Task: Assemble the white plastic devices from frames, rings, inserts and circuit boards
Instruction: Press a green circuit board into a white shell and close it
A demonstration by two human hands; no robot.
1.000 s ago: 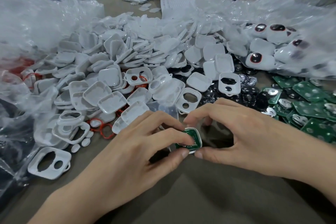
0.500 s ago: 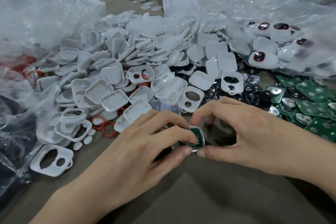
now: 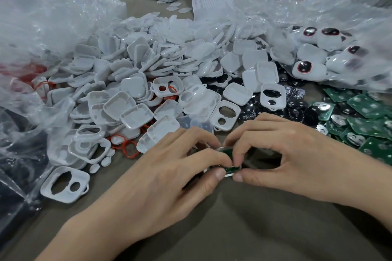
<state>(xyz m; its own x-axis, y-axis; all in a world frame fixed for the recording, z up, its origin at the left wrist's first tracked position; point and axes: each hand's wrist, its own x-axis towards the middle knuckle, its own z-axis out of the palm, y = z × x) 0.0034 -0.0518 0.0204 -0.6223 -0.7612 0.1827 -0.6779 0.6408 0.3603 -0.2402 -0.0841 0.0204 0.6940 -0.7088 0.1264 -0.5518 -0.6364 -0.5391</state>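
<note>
Left hand: my fingers are curled. The thumb tip is against the near edge of the piece and the forefinger bears down on top, so I pinch it from the left.
Right hand: it mirrors the left, with the thumb at the near edge and the forefinger tips on top, pinching from the right.
Piece in work: a small white frame with a green circuit board in it, caught between the fingertips of both hands. It sits low over the surface and just in front of the heaps. My fingers hide most of it, so I cannot tell whether the board is fully seated.
Why held so: I judge I am pressing the board home. The thumbs brace the near side so the frame does not skid or tip.
Arm pose: both forearms come in low from the near edge, and the wrists turn inward to meet in the middle.
Behind the fingers: an empty two-hole frame lies at the foot of the heap of white shells.
To the left: red rings and a lone frame.
To the right: black inserts and green boards, all within reach.
Far right: finished devices lie in a clear bag, well apart from the loose parts.
</note>
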